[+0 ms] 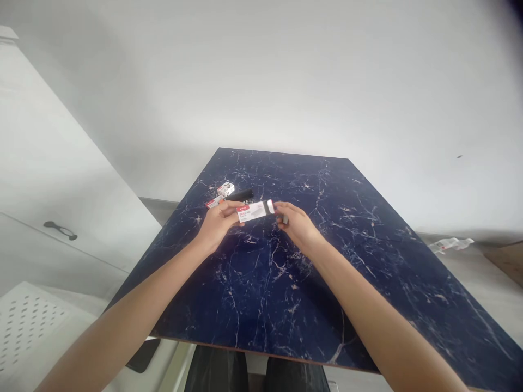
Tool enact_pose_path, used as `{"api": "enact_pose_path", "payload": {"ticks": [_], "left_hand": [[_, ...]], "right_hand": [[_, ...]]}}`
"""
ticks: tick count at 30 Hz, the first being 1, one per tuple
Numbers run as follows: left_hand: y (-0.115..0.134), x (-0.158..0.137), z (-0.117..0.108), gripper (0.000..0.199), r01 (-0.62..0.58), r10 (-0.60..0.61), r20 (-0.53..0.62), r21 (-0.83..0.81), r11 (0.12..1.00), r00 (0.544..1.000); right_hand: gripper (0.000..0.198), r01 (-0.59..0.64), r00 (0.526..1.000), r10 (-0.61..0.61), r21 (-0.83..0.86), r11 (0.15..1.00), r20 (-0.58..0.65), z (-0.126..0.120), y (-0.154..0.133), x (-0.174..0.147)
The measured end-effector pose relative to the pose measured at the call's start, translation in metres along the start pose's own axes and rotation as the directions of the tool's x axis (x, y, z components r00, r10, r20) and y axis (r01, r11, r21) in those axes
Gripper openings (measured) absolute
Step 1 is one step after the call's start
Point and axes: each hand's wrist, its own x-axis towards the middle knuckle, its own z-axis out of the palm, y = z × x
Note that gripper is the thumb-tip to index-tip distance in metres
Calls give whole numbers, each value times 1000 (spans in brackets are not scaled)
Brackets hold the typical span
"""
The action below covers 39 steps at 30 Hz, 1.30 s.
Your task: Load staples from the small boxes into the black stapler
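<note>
Head view first: where is the carton (252, 212), and what has hold of it?

It's up in front of the person, over the middle of the dark blue table (253, 294), long side to the camera, its right end tipped slightly up. The left hand (216, 222) grips its left end, thumb below and fingers above.

And the right hand (299, 226)?

Fingers curled, right by the carton's far right end, where a dark band and a bright white tip show. At this size I can't tell whether they touch that end, or whether the small grey piece (285, 219) at the fingertips is held.

How should the carton handle?

Light, I'd judge, and stiff along its edges, but thin card that would dent under a hard pinch. Smooth print may slide a little. Hold it by the two long edges near the left end; go gently at the right end, probably its weakest part.

Anything close by?

Beyond the left hand, on the table's far left: a small white box (226, 189), a black object (241, 195) and a red-and-white pack (214, 202), partly covered.
</note>
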Motion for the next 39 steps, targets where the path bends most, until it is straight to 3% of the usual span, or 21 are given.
{"api": "enact_pose_path", "payload": {"ticks": [3,5,7,11,15,22,29,35,39], "left_hand": [[-1,4,-4,30,6,-6,-41,10,1000,999],[-2,4,-5,30,21,-20,-34,31,999,999],[-4,4,-5,30,34,-34,-17,45,998,999],[-3,1,-2,30,58,-59,13,28,998,998],[2,-2,1,29,98,-98,36,-6,995,995],[3,-3,2,29,133,-130,55,-66,989,990],[1,-1,0,29,130,-126,63,-67,989,990],[1,-2,2,29,142,-134,81,-97,985,988],[-1,-5,6,29,138,-129,77,-128,982,989]], "right_hand": [[24,-78,987,109,238,968,-118,-10,-4,0],[26,-52,989,90,289,956,-119,-12,-7,-3],[22,-13,990,46,247,969,-132,-11,-10,-6],[15,122,982,-120,3,993,-147,-6,-14,-8],[19,227,965,-221,26,974,-138,-3,-17,-12],[18,119,992,-118,28,992,-37,-5,-27,-19],[28,155,988,-155,-16,988,-19,-5,-24,-19],[27,222,964,-252,-269,937,-84,-2,-19,-18],[27,237,937,-302,-315,919,-176,3,-10,-16]]}}
